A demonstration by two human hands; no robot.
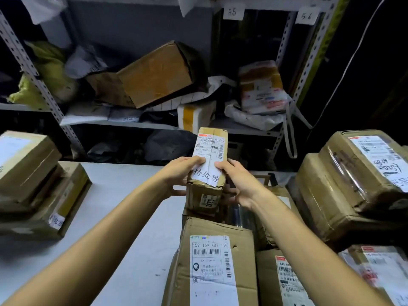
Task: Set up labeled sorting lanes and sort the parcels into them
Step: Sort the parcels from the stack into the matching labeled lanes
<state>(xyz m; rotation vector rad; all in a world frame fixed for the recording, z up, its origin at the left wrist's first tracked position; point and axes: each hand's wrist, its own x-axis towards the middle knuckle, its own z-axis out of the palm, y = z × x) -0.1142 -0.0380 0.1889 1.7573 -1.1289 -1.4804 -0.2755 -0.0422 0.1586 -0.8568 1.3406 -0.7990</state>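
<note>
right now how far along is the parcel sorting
Early to midway, I'd say. Done: two boxes sit stacked at the left of the table, the lower one bearing a paper slip. In hand: left hand and right hand grip a small box with a handwritten slip on its top. Left: the box in front and the pile at right look unsorted.

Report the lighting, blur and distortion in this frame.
Head view: dim, shelf bays in shadow; the held parcel, gripped by the left hand and right hand, is sharp, its label readable; the box stack at left is blurred; the shelf upright leans from wide-angle distortion; the taped box at right shows glare.
</note>
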